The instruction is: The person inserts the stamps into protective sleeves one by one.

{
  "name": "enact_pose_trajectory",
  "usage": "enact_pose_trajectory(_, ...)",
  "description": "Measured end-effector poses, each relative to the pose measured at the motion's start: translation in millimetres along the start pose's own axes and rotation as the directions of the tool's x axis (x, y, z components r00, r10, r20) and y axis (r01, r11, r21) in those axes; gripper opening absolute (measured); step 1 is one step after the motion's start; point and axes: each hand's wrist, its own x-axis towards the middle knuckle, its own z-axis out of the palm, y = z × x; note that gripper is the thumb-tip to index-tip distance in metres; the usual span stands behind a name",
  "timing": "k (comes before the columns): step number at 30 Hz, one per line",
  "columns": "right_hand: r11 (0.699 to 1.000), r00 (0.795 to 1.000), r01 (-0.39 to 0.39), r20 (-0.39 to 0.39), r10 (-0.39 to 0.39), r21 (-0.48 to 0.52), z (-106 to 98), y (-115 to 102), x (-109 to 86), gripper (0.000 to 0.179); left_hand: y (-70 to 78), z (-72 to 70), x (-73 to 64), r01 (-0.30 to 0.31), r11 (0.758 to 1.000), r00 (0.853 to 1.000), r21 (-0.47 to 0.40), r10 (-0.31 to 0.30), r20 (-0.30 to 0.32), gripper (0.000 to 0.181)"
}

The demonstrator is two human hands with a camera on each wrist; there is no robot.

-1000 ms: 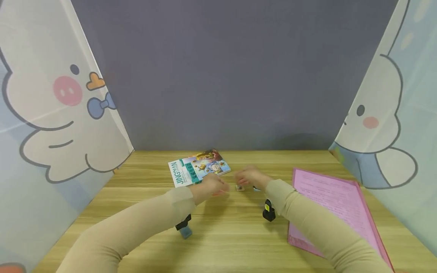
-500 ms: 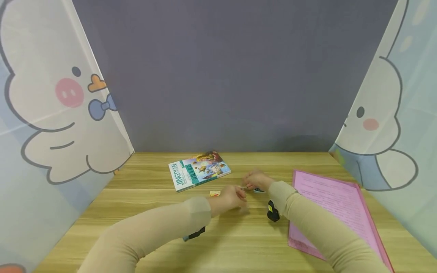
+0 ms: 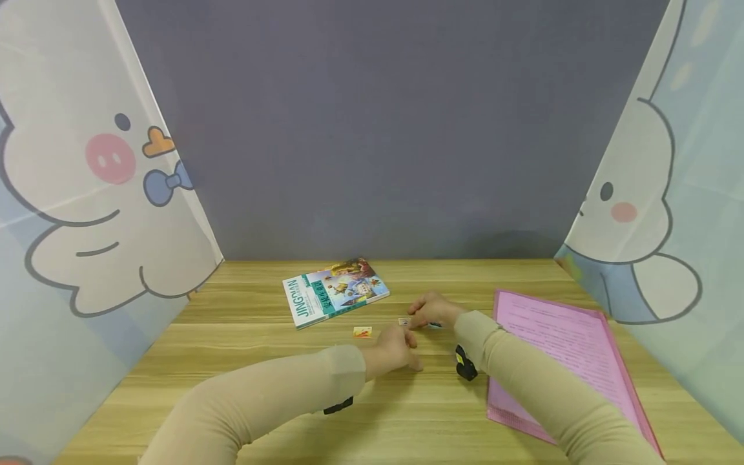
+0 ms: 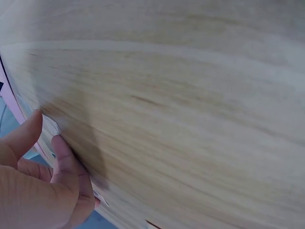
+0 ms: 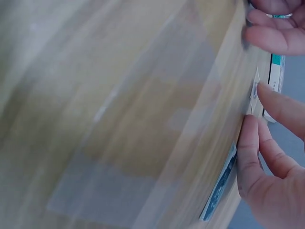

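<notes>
In the head view, my right hand point(image 3: 434, 310) is low over the table, its fingertips at a small white-bordered, stamp-like card point(image 3: 403, 321). The right wrist view shows my thumb beside this card point(image 5: 255, 90) and my index finger at its lower end. A dark blue stamp-like card point(image 3: 435, 325) lies close to the right hand, partly covered. My left hand point(image 3: 392, 351) is just in front, thumb and fingers apart; in the left wrist view, a pale card edge point(image 4: 50, 125) shows between its thumb and index finger. A yellow-and-red card point(image 3: 362, 332) lies to its left.
A picture book point(image 3: 334, 294) lies behind the hands on the wooden table point(image 3: 256, 387). At the right is a pink folder point(image 3: 558, 355) with printed text, partly under the right sleeve. A grey panel point(image 3: 383, 129) rises behind the table, with cartoon-printed sheets at both sides.
My left hand has moved right and nearer to me, uncovering the yellow-and-red card and the book's corner. My right hand has shifted slightly, staying by the white-bordered card.
</notes>
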Motion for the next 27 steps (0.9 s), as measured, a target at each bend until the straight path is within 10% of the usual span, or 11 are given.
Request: enact_pose_trajectory(27,1.0,1.0,0.027,0.004,-0.027,-0.006,7.8,-0.6,1.8,0.023,3.4,-0.1,-3.3,-0.065,0.993,0.997,0.1,0.062,0.039,0.018)
